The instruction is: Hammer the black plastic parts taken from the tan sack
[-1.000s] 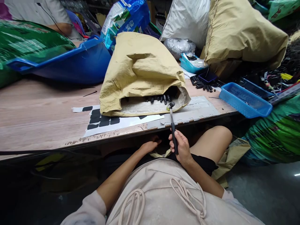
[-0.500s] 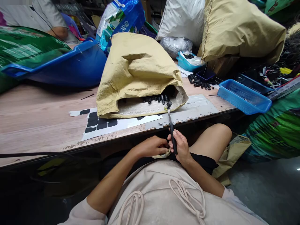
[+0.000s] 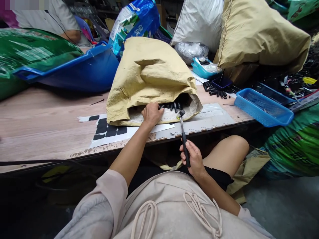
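Right hand (image 3: 194, 157) grips tool (image 3: 184, 141), left hand (image 3: 152, 114) reaches into sack (image 3: 152, 74), its hold unclear; work seemingly unfinished, parts (image 3: 175, 107) left inside beside it, pieces (image 3: 218, 94) out beyond right hand

You've got a black-gripped, silver-shafted tool (image 3: 183, 138), tan sack (image 3: 159, 76) with whitish lining (image 3: 195, 107), black parts (image 3: 175, 107), pale wood-grain table (image 3: 50, 114), blue tray (image 3: 260, 114); your shirt (image 3: 171, 205) is pale beige.
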`<state>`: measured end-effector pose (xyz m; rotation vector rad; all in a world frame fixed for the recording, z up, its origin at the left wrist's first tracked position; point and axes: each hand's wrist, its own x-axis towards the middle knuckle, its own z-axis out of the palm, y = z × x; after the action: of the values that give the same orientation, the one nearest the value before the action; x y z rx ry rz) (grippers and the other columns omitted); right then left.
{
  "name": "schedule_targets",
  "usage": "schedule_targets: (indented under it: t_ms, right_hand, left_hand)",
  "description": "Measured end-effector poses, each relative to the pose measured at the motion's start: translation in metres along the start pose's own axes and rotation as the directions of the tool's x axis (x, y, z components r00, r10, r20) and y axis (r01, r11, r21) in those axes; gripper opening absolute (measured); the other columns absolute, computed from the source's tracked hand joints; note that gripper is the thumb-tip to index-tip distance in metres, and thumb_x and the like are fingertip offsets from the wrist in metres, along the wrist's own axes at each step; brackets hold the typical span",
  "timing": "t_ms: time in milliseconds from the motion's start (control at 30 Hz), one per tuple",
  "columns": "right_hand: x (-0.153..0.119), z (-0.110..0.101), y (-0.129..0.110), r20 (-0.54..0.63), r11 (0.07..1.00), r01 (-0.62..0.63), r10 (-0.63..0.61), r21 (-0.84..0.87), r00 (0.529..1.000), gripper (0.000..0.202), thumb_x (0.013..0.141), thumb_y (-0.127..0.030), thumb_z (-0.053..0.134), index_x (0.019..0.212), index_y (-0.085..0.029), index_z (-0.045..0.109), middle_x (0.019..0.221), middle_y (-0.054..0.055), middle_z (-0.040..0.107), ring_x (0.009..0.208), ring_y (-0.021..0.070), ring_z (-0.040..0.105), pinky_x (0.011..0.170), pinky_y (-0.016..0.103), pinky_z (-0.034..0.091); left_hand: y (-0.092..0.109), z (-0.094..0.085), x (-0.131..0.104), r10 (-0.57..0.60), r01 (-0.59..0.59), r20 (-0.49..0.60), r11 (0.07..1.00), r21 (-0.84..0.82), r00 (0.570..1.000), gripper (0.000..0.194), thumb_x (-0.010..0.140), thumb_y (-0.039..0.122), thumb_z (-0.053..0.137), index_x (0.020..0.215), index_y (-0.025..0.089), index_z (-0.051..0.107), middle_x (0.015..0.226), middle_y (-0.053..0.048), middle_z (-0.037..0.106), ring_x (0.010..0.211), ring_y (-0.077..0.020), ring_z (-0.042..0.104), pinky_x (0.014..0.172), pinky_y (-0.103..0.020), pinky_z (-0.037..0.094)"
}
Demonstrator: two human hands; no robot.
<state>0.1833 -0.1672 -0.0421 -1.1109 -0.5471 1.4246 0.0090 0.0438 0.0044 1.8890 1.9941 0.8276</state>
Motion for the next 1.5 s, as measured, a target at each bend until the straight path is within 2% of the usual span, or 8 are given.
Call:
schedule_targets:
  t_ms: [200,300,367,667,867,1067,1233,1500]
  right_hand:
    - [0.002,-0.001,-0.001,0.021,1.0,-0.008,0.008,-0.007,1.0,0.055,0.075,-0.06,0.087,0.111,-0.021,0.071,0.077,-0.004,0.067,0.05,0.0081,0.05,0.036,0.018,0.039]
    - [0.003,-0.003,-0.003,0.04,1.0,0.001,0.0,-0.016,0.999,0.055,0.077,-0.058,0.084,0.115,-0.021,0.071,0.077,-0.003,0.066,0.05,0.0087,0.049,0.035,0.018,0.039]
    - [0.005,-0.005,-0.005,0.047,0.999,0.009,-0.007,-0.041,0.999,0.054,0.079,-0.058,0.083,0.117,-0.02,0.071,0.076,-0.004,0.064,0.049,0.0079,0.046,0.034,0.018,0.036]
    - [-0.007,-0.003,-0.003,0.083,0.954,0.212,-0.198,-0.212,0.977,0.043,0.089,-0.055,0.078,0.118,-0.023,0.073,0.076,-0.006,0.059,0.046,0.0053,0.04,0.035,0.017,0.033]
    - [-0.017,-0.007,0.0,0.161,0.927,0.222,-0.181,-0.301,0.97,0.049,0.091,-0.051,0.079,0.132,-0.024,0.076,0.078,-0.003,0.063,0.052,0.0081,0.044,0.042,0.021,0.036]
    - [-0.021,-0.006,-0.002,0.199,0.831,0.337,-0.275,-0.443,0.94,0.042,0.091,-0.046,0.08,0.128,-0.028,0.082,0.081,0.002,0.069,0.076,0.0204,0.064,0.066,0.031,0.058]
    - [-0.021,-0.003,-0.005,0.262,0.757,0.389,-0.291,-0.525,0.92,0.034,0.094,-0.039,0.076,0.126,-0.029,0.084,0.088,0.002,0.074,0.086,0.0231,0.07,0.088,0.04,0.062]
    - [-0.022,-0.006,-0.003,0.179,0.795,0.362,-0.315,-0.487,0.932,0.037,0.09,-0.037,0.081,0.125,-0.029,0.084,0.082,0.002,0.072,0.086,0.0245,0.069,0.081,0.038,0.061]
  left_hand:
    - [-0.031,-0.031,-0.046,0.226,-0.214,0.119,0.972,-0.1,0.967,0.02,0.083,0.042,0.08,0.088,0.023,0.078,0.095,-0.007,0.073,0.09,-0.0271,0.066,0.078,-0.036,0.049]
    - [-0.039,-0.035,-0.066,0.333,-0.3,0.186,0.936,-0.182,0.925,0.017,0.085,0.039,0.078,0.09,0.022,0.077,0.095,-0.005,0.072,0.088,-0.0237,0.066,0.081,-0.034,0.049]
    - [-0.041,-0.031,-0.072,0.351,-0.315,0.181,0.928,-0.198,0.919,0.016,0.086,0.037,0.077,0.094,0.023,0.077,0.096,-0.004,0.072,0.091,-0.0234,0.066,0.082,-0.034,0.049]
    - [-0.046,-0.026,-0.07,0.362,-0.309,0.18,0.913,-0.266,0.915,0.017,0.086,0.037,0.078,0.096,0.022,0.079,0.098,-0.004,0.075,0.095,-0.0246,0.068,0.086,-0.036,0.05]
    - [-0.049,-0.022,-0.072,0.315,-0.242,0.162,0.902,-0.358,0.935,0.021,0.083,0.04,0.079,0.094,0.023,0.082,0.098,-0.004,0.076,0.094,-0.0243,0.069,0.083,-0.034,0.054]
    - [-0.048,-0.022,-0.071,0.322,-0.239,0.158,0.886,-0.396,0.933,0.02,0.08,0.037,0.079,0.093,0.023,0.085,0.094,-0.004,0.075,0.091,-0.0226,0.069,0.084,-0.034,0.054]
    - [-0.046,-0.022,-0.072,0.287,-0.203,0.148,0.886,-0.417,0.947,0.018,0.081,0.037,0.076,0.088,0.022,0.083,0.091,-0.003,0.072,0.085,-0.0208,0.067,0.076,-0.031,0.054]
    - [-0.046,-0.021,-0.07,0.296,-0.212,0.154,0.888,-0.408,0.943,0.019,0.077,0.037,0.08,0.089,0.023,0.085,0.09,-0.003,0.075,0.084,-0.0204,0.066,0.077,-0.032,0.051]
